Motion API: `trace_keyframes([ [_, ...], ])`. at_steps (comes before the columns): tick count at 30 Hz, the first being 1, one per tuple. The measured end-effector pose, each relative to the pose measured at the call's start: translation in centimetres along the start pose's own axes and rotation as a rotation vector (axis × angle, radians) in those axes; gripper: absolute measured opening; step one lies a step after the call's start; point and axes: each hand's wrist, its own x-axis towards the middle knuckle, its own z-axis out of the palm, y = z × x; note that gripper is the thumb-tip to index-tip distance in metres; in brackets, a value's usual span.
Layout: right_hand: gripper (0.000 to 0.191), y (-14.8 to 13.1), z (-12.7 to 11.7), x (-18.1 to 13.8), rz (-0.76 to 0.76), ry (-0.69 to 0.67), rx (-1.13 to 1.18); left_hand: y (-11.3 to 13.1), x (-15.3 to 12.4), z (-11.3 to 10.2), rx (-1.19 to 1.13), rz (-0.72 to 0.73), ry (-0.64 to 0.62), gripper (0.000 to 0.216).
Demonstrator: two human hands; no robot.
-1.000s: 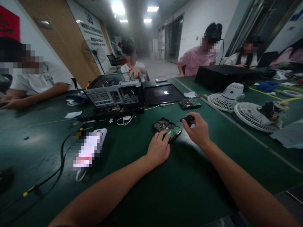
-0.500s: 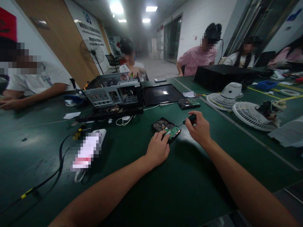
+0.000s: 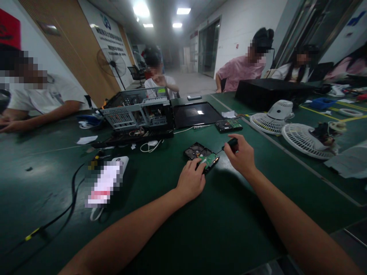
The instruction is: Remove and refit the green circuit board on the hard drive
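Observation:
A black hard drive (image 3: 197, 151) lies on the green table mat (image 3: 218, 214) with its green circuit board (image 3: 210, 159) facing up. My left hand (image 3: 190, 182) rests on the drive's near edge, fingers curled and pressing it down. My right hand (image 3: 241, 156) is closed round the dark handle of a screwdriver (image 3: 231, 144), whose thin shaft points left toward the circuit board.
Behind stand an open computer case (image 3: 137, 114), a flat black panel (image 3: 196, 113) and a second hard drive (image 3: 228, 125). Two white fan grilles (image 3: 298, 135) lie at the right, a phone and cables (image 3: 104, 183) at the left. Several people sit round the table.
My right hand with the screwdriver has shifted slightly right and up since a second ago. The left hand stays on the drive. The person at the far end has drawn the hands back from the case.

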Motion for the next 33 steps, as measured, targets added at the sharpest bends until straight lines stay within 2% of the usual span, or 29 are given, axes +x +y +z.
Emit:
trace_keyframes([
  [6, 0.05, -0.5, 0.4, -0.2, 0.117, -0.117, 0.371, 0.0, 0.0, 0.0, 0.0, 0.0, 0.002, 0.047],
  [15, 0.042, -0.4, 0.8, 0.1, 0.333, -0.169, 0.808, 0.0, 0.0, 0.0, -0.001, -0.004, -0.009, 0.047],
  [22, 0.038, 0.2, 0.6, 0.7, 0.443, -0.21, 0.918, 0.0, 0.0, 0.0, -0.008, -0.003, -0.005, 0.047],
  [28, 0.045, 0.2, 0.6, 0.8, 0.48, -0.24, 0.969, 0.0, 0.0, 0.0, -0.011, -0.009, -0.001, 0.047],
  [33, 0.043, -0.1, 0.3, 0.9, 0.493, -0.295, 0.989, 0.1, 0.0, -0.1, -0.001, 0.0, 0.0, 0.047],
])
